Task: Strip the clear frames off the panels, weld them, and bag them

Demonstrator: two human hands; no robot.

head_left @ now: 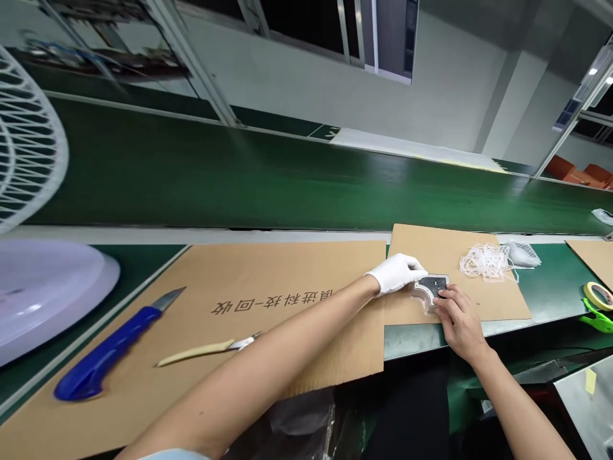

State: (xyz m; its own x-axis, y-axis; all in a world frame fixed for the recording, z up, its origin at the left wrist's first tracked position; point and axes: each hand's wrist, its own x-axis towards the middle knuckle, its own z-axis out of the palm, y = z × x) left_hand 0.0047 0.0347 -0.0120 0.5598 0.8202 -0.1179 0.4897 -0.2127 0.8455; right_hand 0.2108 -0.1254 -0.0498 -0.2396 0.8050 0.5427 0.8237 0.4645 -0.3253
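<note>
Cardboard sheet (500, 300) on green desk (550, 287) carries a dark part (432, 285), lying flat. Gloved left hand (395, 271) curls over its left edge; bare right hand (457, 317) pinches its near corner.

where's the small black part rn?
Head view, right of centre: black part lies on the smaller cardboard sheet, held between gloved left hand and bare right hand, near white bands.
</note>
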